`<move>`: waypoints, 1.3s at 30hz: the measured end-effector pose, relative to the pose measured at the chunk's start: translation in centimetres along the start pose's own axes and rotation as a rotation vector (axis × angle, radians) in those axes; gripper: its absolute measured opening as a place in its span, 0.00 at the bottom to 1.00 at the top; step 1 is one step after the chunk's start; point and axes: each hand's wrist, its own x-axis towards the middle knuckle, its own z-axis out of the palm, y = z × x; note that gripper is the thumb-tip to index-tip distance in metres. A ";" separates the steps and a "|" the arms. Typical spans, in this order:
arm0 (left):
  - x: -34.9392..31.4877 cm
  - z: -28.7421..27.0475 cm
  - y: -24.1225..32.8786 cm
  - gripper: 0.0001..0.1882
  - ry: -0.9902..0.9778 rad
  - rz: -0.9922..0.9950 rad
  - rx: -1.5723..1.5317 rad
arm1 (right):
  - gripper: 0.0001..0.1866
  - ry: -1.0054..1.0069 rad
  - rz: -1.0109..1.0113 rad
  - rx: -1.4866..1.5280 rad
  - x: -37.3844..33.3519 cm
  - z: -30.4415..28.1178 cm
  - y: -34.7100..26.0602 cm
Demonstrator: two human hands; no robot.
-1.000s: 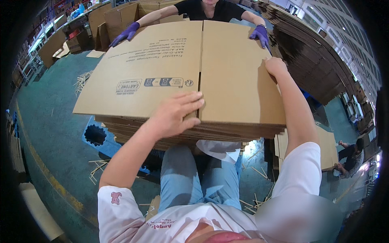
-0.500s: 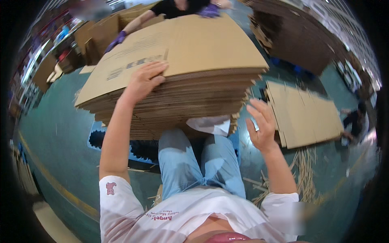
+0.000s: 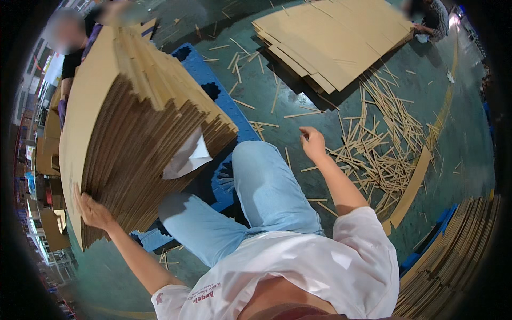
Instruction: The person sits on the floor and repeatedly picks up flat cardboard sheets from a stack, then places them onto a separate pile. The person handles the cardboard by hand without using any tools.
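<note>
A tall stack of flat brown cardboard sheets (image 3: 133, 154) stands at the left, its layered edges facing me. My left hand (image 3: 93, 210) rests against the near edge of the top sheet (image 3: 80, 154), fingers stretched along it. A crumpled white sheet (image 3: 189, 154) sticks out of the stack's side near my knees. My right hand (image 3: 313, 143) hangs in the air over the floor, apart from the stack, with its fingers loosely bent and nothing visible in them. Beyond the stack, a person in a dark top (image 3: 68, 66) has purple-gloved hands on its far side.
Under the stack is a blue pallet (image 3: 234, 114). A lower cardboard pile (image 3: 341, 37) lies ahead to the right, with another person crouching (image 3: 434, 24) beside it. Narrow cardboard strips (image 3: 378, 149) litter the green floor. More stacked cardboard (image 3: 453, 261) stands at the lower right.
The view has turned to the right, so the stack now appears farther left. My left hand has gone from on top of the sheet to its near edge. My right hand's fingers are more bent.
</note>
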 end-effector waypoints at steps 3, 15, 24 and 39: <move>0.6 0.5 0.0 0.21 0.109 0.112 0.201 | 0.19 0.110 0.122 -0.013 4.0 1.0 7.0; -1.2 -2.3 -1.9 0.23 0.030 0.130 0.672 | 0.27 0.503 0.881 0.768 24.2 -0.5 22.2; 0.8 2.2 0.7 0.25 0.005 0.065 0.598 | 0.19 0.478 0.642 0.671 31.2 -3.1 26.2; 0.7 0.4 3.3 0.22 0.063 -0.196 0.258 | 0.24 0.073 -0.018 -0.766 25.2 12.7 17.8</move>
